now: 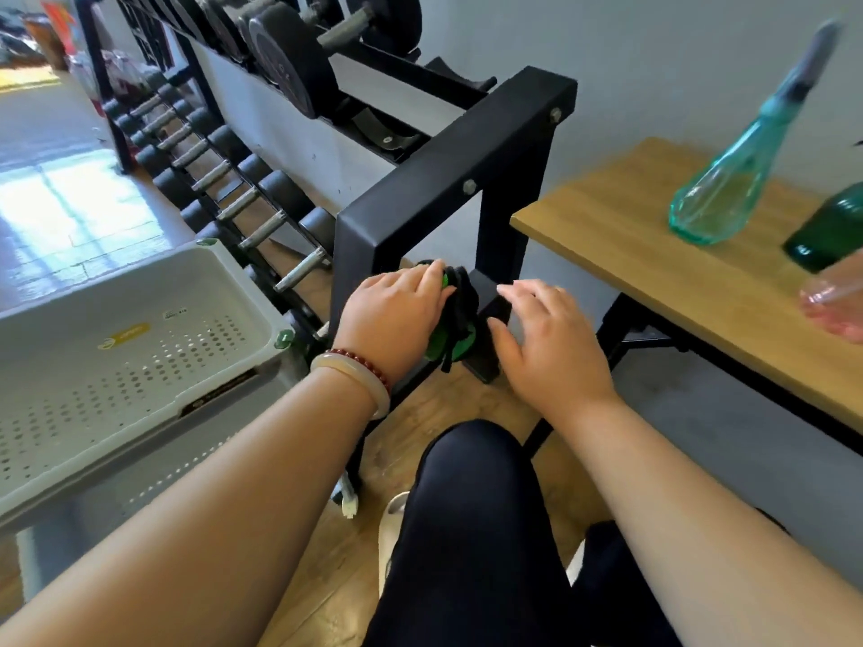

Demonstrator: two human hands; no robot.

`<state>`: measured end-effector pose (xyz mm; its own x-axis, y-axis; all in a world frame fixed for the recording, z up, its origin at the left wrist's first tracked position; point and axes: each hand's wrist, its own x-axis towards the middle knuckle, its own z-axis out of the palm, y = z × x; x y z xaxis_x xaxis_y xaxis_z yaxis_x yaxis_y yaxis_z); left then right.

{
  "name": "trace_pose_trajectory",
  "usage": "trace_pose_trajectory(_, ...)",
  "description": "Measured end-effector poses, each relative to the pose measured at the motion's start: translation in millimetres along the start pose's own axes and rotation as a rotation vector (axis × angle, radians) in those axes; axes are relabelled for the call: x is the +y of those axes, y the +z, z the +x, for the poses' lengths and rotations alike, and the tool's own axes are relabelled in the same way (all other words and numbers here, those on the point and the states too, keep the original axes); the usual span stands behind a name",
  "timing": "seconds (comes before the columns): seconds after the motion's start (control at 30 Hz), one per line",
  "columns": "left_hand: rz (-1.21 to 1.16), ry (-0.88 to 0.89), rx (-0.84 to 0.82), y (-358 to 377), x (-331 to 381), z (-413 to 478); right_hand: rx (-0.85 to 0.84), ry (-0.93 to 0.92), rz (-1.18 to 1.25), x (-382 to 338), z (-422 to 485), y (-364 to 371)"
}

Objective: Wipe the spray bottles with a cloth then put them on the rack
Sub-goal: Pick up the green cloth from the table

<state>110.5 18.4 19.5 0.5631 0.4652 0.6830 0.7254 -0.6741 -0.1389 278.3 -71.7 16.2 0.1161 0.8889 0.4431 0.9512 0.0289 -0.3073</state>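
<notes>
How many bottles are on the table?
3: a teal bottle standing on the table, a dark green bottle right of it, a pink bottle nearest, both cut off by the frame. More may be hidden.

Dumbbells (285,63) lay in rows on a black steel stand (448,177) across the upper left. A wooden bench (607,254) stood at right, above plank flooring (434,408).

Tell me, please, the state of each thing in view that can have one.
left hand, grips the green and black item.
right hand, open, holding nothing.
teal spray bottle, upright on the wooden table.
dark green bottle, on the table, partly out of frame.
pink bottle, mostly out of frame.
</notes>
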Motion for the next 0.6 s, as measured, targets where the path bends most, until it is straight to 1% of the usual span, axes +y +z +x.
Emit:
trace_pose_trajectory(0.17,-0.1,0.087,-0.021,0.5,35.1,30.6,0.111,0.058,-0.095,22.8,-12.0,-31.2)
trace_pose_trajectory(0.23,-0.122,0.137,-0.004,-2.3,50.1,42.9,0.144,0.093,-0.129,31.1,-18.3,-43.6)
trace_pose_trajectory(0.4,-0.191,0.235,0.044,-4.4,89.3,68.8,0.172,0.163,-0.207,52.3,-33.5,-74.8)
trace_pose_trajectory(0.6,-0.279,0.309,0.026,-0.1,137.7,86.0,0.244,0.252,-0.261,79.2,-56.9,-105.4)
